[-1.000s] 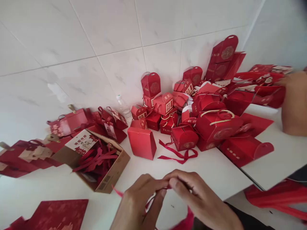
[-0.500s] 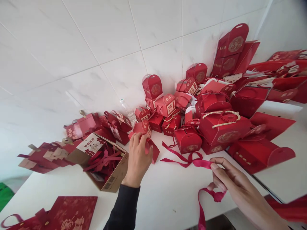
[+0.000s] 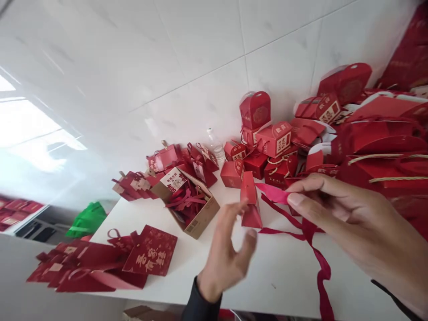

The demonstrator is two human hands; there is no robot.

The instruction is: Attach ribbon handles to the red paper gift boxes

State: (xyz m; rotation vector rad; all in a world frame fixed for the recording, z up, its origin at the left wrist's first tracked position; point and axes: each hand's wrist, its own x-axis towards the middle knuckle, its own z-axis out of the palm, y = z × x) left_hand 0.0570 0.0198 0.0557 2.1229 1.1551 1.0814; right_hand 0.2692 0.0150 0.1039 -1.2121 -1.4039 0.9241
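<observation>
Bench [image 3: 284,276] of smooth white carries a small red folded-paper box [image 3: 250,209], upright beside the open, empty left hand [image 3: 230,249]. The right hand [image 3: 351,218] pinches one end of a long red satin ribbon [image 3: 272,192], which trails across the bench. A firm pinch and a flat, untwisted ribbon seem best.

Bright daylight from left; glare washes out the tiled wall [image 3: 50,133]. Hands motion-blurred; wide-angle edges stretched.

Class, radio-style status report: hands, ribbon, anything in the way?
Left hand open, beside small red box. Right hand pinching red ribbon end. Piled gift boxes behind.
</observation>
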